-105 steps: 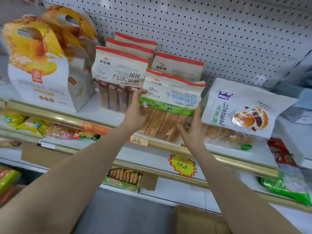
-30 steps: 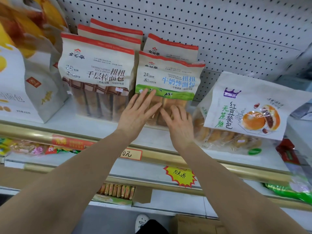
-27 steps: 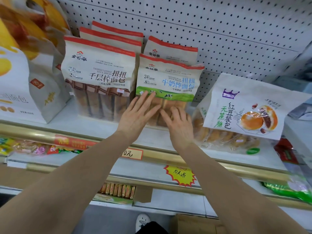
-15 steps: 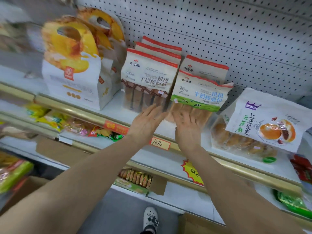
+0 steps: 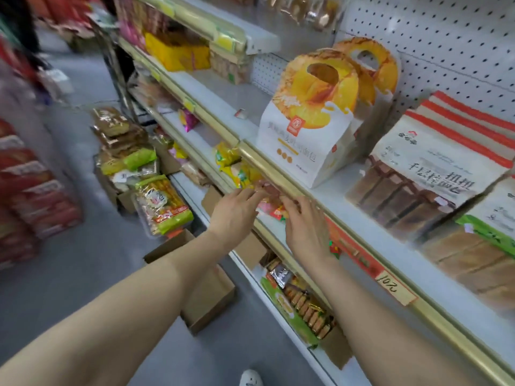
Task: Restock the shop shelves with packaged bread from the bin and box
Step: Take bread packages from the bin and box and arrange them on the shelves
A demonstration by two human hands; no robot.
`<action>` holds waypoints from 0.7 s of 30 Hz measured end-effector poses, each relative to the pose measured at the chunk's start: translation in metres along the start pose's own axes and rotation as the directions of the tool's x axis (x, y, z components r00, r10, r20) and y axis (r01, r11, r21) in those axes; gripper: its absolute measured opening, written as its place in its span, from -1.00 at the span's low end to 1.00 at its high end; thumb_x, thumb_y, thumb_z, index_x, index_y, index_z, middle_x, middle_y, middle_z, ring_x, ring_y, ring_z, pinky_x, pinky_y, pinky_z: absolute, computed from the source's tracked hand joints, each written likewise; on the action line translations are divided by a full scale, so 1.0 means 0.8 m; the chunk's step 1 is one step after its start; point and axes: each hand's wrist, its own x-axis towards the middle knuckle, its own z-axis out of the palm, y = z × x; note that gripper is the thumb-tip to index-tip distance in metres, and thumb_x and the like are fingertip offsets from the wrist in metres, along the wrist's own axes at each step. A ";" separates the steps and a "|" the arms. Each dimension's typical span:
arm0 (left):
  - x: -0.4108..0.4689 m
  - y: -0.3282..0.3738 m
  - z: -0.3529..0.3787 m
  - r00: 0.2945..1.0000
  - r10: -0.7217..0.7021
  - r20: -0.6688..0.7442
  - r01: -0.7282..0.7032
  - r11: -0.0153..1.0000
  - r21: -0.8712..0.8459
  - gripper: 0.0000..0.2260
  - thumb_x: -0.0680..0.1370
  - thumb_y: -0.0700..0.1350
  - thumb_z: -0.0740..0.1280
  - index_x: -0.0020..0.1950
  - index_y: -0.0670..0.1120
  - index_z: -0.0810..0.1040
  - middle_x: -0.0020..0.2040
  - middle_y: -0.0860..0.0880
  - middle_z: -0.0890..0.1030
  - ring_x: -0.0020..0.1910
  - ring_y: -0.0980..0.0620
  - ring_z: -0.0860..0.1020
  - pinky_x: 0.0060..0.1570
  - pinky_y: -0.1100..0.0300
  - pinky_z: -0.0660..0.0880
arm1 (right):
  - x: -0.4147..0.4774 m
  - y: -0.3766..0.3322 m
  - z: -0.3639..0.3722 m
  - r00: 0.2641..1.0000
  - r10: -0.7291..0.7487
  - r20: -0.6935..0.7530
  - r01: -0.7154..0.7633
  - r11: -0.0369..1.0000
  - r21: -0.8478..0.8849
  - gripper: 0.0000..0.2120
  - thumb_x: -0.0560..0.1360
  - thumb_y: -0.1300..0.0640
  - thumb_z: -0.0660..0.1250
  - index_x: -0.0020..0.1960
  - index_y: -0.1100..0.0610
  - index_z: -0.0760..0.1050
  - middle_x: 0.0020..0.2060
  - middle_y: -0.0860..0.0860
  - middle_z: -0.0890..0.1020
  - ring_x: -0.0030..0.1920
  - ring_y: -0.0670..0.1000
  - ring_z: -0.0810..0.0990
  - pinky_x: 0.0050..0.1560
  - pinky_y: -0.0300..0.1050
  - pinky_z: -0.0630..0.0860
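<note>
Blur and cropped edges
The green-banded bread pack (image 5: 485, 246) runs off the right edge, and a white shoe (image 5: 250, 378) is cut by the near edge. Red stacks (image 5: 25, 190) at the left are smeared. Fingertips of the left hand (image 5: 234, 214) and right hand (image 5: 303, 228) blur into the small packets (image 5: 274, 210) behind them.

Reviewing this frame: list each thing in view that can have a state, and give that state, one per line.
Left hand: open, holds nothing, in front of the shelf rail.
Right hand: open, holds nothing.
Brown stick-bread bag: upright on the shelf.
Green stick-bread bag: upright, right of the brown one.
Yellow toast bag: upright, another behind it.
Cardboard box: on the floor, open.
Price tag: stuck to the rail.
</note>
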 end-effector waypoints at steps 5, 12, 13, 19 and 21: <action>-0.055 -0.093 -0.034 0.949 -0.316 0.003 0.316 0.949 0.003 -0.58 0.50 -0.19 0.39 0.36 -0.09 0.48 0.12 -0.11 0.59 0.13 -0.20 0.54 -0.02 -0.06 0.54 | 0.047 -0.085 0.052 0.987 -0.151 0.055 0.144 0.983 0.118 -0.45 0.35 0.33 0.42 0.31 0.07 0.49 0.12 0.12 0.54 0.01 0.21 0.55 -0.04 0.02 0.48; -0.130 -0.261 -0.083 0.827 -0.555 -0.084 0.557 0.830 -0.003 -0.58 0.53 -0.16 0.36 0.38 0.00 0.44 0.16 -0.04 0.58 0.17 -0.13 0.52 0.01 0.00 0.51 | 0.121 -0.248 0.109 0.941 -0.330 0.071 0.303 0.919 0.251 -0.49 0.36 0.36 0.42 0.30 0.16 0.52 0.01 0.14 0.55 -0.11 0.21 0.56 -0.15 0.04 0.52; -0.137 -0.287 -0.091 0.816 -0.572 -0.087 0.573 0.819 -0.012 -0.59 0.53 -0.16 0.35 0.37 0.01 0.45 0.15 -0.04 0.58 0.17 -0.12 0.52 0.00 0.00 0.51 | 0.131 -0.272 0.118 0.941 -0.328 0.085 0.297 0.919 0.258 -0.50 0.37 0.34 0.41 0.31 0.16 0.51 0.01 0.13 0.55 -0.09 0.21 0.55 -0.13 0.05 0.52; -0.175 -0.447 -0.144 0.775 -0.629 -0.066 0.629 0.777 -0.019 -0.65 0.56 -0.13 0.29 0.36 0.00 0.45 0.14 -0.03 0.59 0.12 -0.12 0.53 -0.04 -0.02 0.54 | 0.188 -0.413 0.176 0.944 -0.264 0.199 0.195 0.931 0.310 -0.49 0.47 0.24 0.39 0.40 0.09 0.43 0.07 0.10 0.53 0.05 0.18 0.54 -0.02 0.05 0.48; -0.182 -0.497 -0.155 0.773 -0.634 -0.029 0.634 0.773 -0.017 -0.66 0.56 -0.10 0.31 0.34 0.02 0.45 0.12 -0.02 0.59 0.10 -0.11 0.54 -0.05 -0.01 0.54 | 0.204 -0.446 0.192 0.948 -0.217 0.232 0.146 0.946 0.289 -0.50 0.52 0.18 0.36 0.43 0.07 0.39 0.14 0.09 0.52 0.13 0.15 0.51 0.04 0.03 0.47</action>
